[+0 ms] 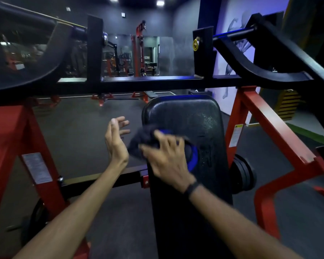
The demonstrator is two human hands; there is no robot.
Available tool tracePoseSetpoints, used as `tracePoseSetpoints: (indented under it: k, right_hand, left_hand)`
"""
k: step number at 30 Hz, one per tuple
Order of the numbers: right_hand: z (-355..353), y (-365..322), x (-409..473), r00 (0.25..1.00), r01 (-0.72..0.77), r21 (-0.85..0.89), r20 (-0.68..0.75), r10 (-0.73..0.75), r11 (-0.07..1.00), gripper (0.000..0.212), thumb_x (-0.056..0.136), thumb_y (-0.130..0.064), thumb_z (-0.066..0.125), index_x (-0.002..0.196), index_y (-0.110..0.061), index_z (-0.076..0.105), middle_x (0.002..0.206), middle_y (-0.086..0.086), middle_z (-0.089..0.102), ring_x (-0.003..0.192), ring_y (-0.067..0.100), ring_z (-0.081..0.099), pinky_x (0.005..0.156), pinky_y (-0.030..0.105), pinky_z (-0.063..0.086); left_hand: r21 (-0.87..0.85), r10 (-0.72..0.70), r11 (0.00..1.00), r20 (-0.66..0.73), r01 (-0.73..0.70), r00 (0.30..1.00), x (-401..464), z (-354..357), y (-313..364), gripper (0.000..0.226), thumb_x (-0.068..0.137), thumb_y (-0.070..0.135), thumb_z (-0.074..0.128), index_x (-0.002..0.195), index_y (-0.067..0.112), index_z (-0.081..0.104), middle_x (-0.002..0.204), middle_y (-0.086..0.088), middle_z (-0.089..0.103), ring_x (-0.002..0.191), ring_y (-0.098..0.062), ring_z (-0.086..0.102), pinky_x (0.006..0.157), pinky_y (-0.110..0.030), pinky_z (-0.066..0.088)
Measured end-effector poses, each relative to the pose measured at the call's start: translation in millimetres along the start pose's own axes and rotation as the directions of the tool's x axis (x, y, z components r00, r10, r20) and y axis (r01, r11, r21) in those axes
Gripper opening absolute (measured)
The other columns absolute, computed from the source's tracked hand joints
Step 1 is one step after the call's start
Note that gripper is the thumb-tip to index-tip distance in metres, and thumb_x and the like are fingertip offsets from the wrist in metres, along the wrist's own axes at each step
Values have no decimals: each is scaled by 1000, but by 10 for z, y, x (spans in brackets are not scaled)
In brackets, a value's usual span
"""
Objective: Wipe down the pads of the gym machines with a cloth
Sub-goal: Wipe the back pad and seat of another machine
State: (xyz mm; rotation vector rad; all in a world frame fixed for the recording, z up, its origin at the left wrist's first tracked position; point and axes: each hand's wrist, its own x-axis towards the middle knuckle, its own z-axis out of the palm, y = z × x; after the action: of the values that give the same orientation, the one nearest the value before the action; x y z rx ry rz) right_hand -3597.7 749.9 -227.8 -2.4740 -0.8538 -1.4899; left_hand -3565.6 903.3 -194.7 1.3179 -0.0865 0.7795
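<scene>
A long black pad (198,120) of a red-framed gym machine runs up the middle of the view, with wet streaks on its right side. My right hand (168,156) presses a dark blue cloth (144,139) against the pad's left half, fingers curled into the cloth. The cloth bunches out past the pad's left edge. My left hand (116,137) hovers in the air just left of the pad, fingers loosely spread, holding nothing and touching nothing.
Red frame legs (266,120) stand on both sides of the pad and a black crossbar (157,82) spans above it. Black lever arms (269,71) reach overhead at left and right. Weight plates (241,174) sit right of the pad. Dark floor and other machines lie beyond.
</scene>
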Motion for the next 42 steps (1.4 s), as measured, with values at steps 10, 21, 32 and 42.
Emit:
tracePoseSetpoints:
  k: [10, 21, 32, 42]
  right_hand:
    - [-124, 678, -849, 665, -729, 2, -233, 709, 685, 39, 99, -43, 51, 135, -27, 56, 133, 28, 47, 113, 46, 50, 99, 59, 39]
    - [-183, 1618, -306, 713, -665, -6, -304, 632, 747, 40, 100, -40, 48, 135, -21, 56, 128, 25, 53, 111, 44, 52, 95, 51, 42]
    - [-88, 977, 361, 880, -438, -113, -255, 400, 892, 35, 98, -42, 51, 130, -31, 60, 127, 19, 55, 102, 38, 52, 83, 49, 42]
    - [5, 483, -1338, 710, -694, -34, -204, 674, 720, 37, 99, -41, 47, 135, -30, 51, 124, 28, 48, 98, 40, 47, 88, 50, 36]
  left_hand:
    - [265, -184, 952, 100, 152, 978, -441, 567, -123, 50, 107, 48, 26, 147, 20, 38, 128, 7, 53, 112, -11, 48, 92, -30, 34]
    - [352, -92, 933, 33, 75, 995, -453, 607, -196, 56, 104, 54, 23, 143, 19, 43, 130, -3, 60, 118, -23, 54, 101, -44, 43]
    - [375, -55, 926, 16, 45, 998, -444, 614, -178, 59, 104, 54, 23, 140, 13, 46, 127, -13, 62, 117, -31, 55, 102, -49, 42]
    - [370, -68, 927, 7, 61, 998, -455, 623, -158, 52, 107, 49, 24, 144, 18, 45, 109, 4, 61, 103, -18, 56, 86, -33, 39]
